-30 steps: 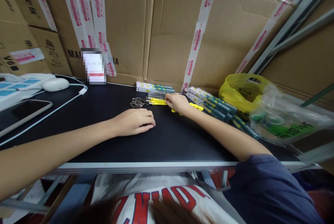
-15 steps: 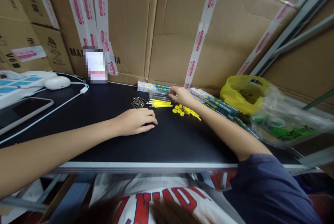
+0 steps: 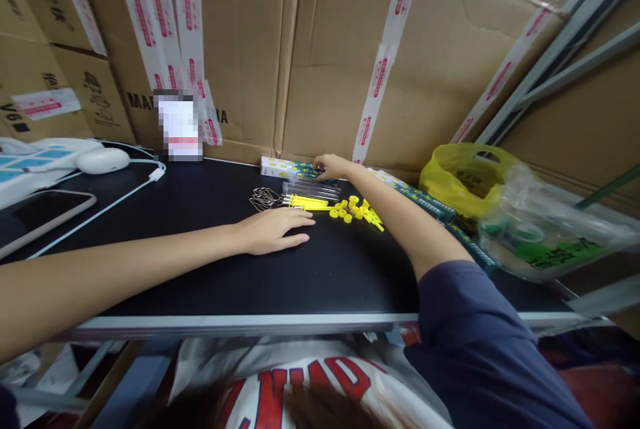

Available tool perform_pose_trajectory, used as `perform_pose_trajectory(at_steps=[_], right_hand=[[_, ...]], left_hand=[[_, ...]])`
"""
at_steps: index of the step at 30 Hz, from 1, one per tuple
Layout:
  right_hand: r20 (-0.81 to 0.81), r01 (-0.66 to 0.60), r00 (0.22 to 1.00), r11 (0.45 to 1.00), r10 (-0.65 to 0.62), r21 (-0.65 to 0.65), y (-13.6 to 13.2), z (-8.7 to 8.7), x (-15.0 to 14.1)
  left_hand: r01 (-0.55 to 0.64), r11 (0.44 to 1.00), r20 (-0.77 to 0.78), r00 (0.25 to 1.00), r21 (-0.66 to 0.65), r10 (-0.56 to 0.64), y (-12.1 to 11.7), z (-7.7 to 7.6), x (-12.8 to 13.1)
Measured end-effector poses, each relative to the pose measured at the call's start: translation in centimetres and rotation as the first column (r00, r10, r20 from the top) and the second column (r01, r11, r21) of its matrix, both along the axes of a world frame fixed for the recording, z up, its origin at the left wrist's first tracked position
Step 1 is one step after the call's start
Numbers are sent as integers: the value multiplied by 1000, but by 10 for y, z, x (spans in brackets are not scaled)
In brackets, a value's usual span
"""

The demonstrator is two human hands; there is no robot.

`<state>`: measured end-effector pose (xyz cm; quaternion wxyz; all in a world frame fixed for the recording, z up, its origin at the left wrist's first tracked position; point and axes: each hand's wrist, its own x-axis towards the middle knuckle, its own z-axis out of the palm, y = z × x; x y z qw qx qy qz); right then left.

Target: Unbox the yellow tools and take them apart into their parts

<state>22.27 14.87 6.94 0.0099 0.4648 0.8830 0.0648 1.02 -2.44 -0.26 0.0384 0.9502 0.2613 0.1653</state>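
On the black tabletop, my left hand [image 3: 275, 229] lies palm down with its fingers stretched out, holding nothing. Just beyond it are wire whisk-like metal heads [image 3: 265, 198] and yellow sticks [image 3: 310, 202]. My right hand [image 3: 333, 167] reaches to the back, its fingers curled round the right part of a narrow patterned box [image 3: 285, 167]. The fingertips are partly hidden. Clear plastic tubes [image 3: 310, 190] lie in front of that box. Small yellow caps and pieces [image 3: 347, 210] are scattered below my right forearm.
More patterned boxes [image 3: 415, 192] lie along the back right, beside a yellow plastic bag [image 3: 457, 179] and a clear bag [image 3: 555, 236]. To the left are a phone [image 3: 47, 216], a white charging case [image 3: 104, 160], cables and a power strip [image 3: 35, 166]. Cardboard [image 3: 330, 82] walls the back.
My right hand has moved from above the clear tubes back and left onto the narrow box. My left hand has shifted slightly right, its fingers now straighter.
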Motion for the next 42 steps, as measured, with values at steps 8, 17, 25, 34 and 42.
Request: perform_pose_trajectory(at_steps=[8,17,25,34,42], right_hand=[[16,-47,999,999,47,-25,7,3,-4],[-244,-100,962,989,124,108,-13,25,9],[-556,-54,815,977,163,207,-67,19,55],[-749,54,660,991,57,124,-112,-5,96],[-775,33,626,989,91,144,-109,-10,95]], left_hand=[[-7,1000,-13,1000,-13,7,7,2,8],[-42,999,4,999,-12,42,16,2,17],[-100,993,9,995,64,99,19,3,24],[-161,895,-16,983,416,184,34,12,46],[-223,869,7,969,442,245,49,6,31]])
